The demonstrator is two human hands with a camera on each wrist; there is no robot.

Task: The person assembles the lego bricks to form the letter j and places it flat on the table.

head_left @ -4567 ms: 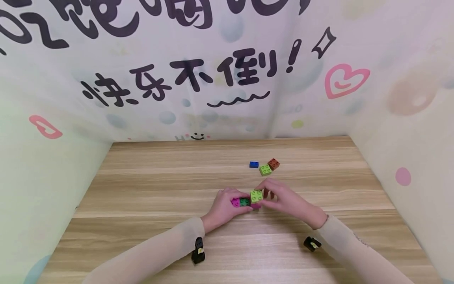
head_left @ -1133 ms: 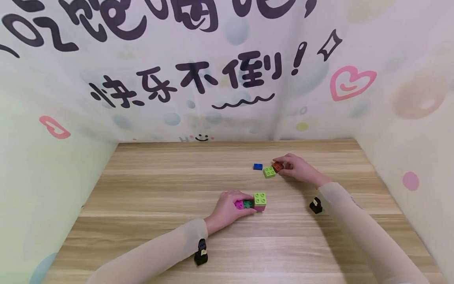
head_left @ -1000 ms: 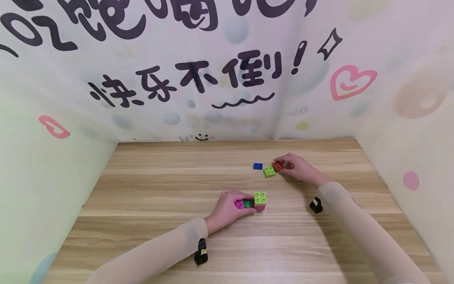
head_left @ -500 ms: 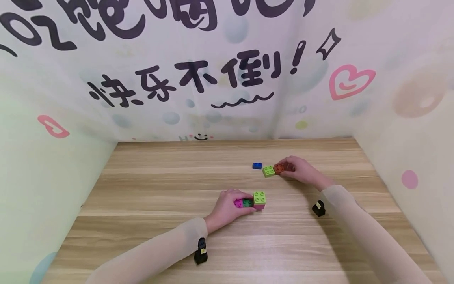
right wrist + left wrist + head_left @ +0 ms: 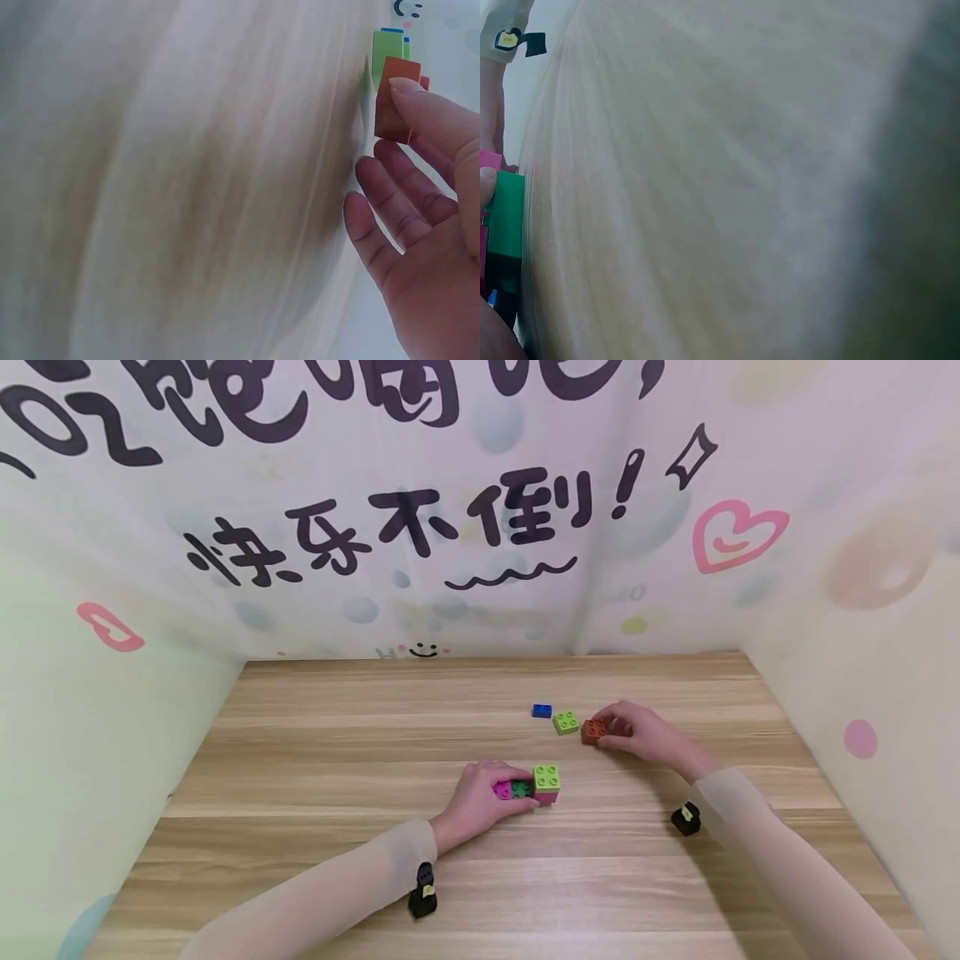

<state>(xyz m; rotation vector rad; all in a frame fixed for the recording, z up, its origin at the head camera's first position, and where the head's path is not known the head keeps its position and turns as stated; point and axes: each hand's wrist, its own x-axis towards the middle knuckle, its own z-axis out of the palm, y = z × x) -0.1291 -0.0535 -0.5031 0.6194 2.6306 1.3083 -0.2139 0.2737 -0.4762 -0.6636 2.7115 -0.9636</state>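
On the wooden table my left hand [image 5: 482, 797] holds a joined row of toy building bricks between thumb and fingers. A magenta brick [image 5: 503, 791] and a dark green brick [image 5: 521, 789] show inside the grip. At the row's right end a lime brick [image 5: 547, 775] sits on top of a pink one [image 5: 547, 797]. In the left wrist view the green brick [image 5: 507, 225] shows beside my thumb. Farther back, my right hand [image 5: 639, 735] pinches a reddish-brown brick [image 5: 592, 732] by thumb and fingertips; its other fingers spread loosely in the right wrist view.
A loose lime brick [image 5: 566, 722] lies left of the brown one, a small gap apart. Beside it is a small blue brick [image 5: 542, 711]. The wooden table [image 5: 337, 727] is bordered by a printed cloth wall [image 5: 480, 610] behind and pale walls at both sides.
The right hand went from the lime-topped stack to the brown brick, then drew it right and nearer, apart from the loose lime brick. The left hand keeps its hold.
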